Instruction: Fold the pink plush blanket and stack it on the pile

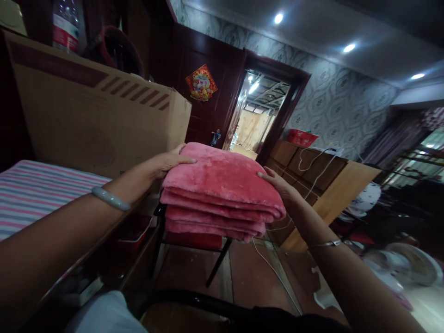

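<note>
A pink plush blanket, folded into a thick stack of layers, is between my two hands in the middle of the view. My left hand grips its left side, the thumb lying on top. On the opposite side, my right hand clasps the edge with its thumb over the upper layer. The fingers beneath the folds are mostly hidden. Behind and below the blanket stands a chair with a red seat and dark legs.
A large cardboard box stands at the left by a striped cloth surface. Wooden drawers with a red basket on top stand to the right. White cables trail over the tiled floor. An open doorway is ahead.
</note>
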A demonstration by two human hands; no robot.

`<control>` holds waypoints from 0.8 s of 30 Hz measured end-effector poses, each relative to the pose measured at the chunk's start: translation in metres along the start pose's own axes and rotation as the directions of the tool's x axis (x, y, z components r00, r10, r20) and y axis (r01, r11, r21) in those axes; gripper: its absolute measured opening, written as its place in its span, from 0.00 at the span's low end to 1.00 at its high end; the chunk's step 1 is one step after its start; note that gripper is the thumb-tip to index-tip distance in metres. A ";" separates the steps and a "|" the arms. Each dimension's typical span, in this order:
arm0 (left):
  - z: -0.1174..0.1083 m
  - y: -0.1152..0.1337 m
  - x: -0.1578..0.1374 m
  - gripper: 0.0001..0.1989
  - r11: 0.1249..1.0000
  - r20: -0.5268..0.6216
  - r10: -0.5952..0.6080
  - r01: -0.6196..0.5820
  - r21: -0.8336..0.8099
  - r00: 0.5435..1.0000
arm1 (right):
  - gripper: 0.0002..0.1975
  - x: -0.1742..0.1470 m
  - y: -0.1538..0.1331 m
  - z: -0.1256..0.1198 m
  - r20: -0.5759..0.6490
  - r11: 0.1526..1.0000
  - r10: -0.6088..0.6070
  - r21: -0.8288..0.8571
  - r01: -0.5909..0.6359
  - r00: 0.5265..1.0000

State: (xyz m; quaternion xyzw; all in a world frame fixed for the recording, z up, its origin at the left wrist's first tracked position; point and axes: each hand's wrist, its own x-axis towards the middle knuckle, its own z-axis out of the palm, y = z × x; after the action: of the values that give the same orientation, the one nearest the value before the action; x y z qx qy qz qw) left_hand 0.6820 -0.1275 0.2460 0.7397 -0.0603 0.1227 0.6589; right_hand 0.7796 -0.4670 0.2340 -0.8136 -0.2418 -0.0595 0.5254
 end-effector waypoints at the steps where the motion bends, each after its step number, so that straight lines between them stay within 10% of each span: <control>1: 0.000 -0.003 -0.002 0.50 1.000 0.006 -0.001 0.001 -0.007 1.000 | 0.43 0.000 0.001 0.001 0.012 0.999 0.024 0.023 -0.024 1.000; 5: -0.007 -0.013 -0.007 0.52 1.000 0.032 -0.019 0.019 -0.011 0.999 | 0.51 -0.005 0.000 -0.001 -0.075 0.997 0.074 -0.019 -0.075 0.994; 8: -0.013 -0.006 -0.002 0.50 0.976 -0.082 0.035 -0.016 0.218 0.996 | 0.51 -0.005 -0.012 -0.003 -0.131 0.946 -0.114 -0.318 0.067 0.985; 13: 0.004 0.021 0.010 0.41 0.659 -0.105 0.309 -0.134 0.740 0.945 | 0.41 0.017 -0.049 0.015 -0.022 0.755 -0.352 -0.597 0.270 0.936; 17: 0.029 0.019 0.014 0.45 0.457 0.071 0.293 -0.205 0.865 0.954 | 0.40 0.037 -0.054 0.039 0.108 0.692 -0.278 -0.667 0.277 0.955; 24: 0.038 -0.020 0.022 0.48 0.451 0.156 0.174 -0.219 0.865 0.972 | 0.41 0.043 -0.027 0.053 0.185 0.642 -0.149 -0.729 0.237 0.971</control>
State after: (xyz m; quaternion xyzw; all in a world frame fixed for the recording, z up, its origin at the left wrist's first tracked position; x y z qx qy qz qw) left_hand 0.7122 -0.1606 0.2292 0.9623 -0.0886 0.1952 0.1673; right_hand 0.7970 -0.3970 0.2478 -0.9284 -0.3095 -0.1648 0.1227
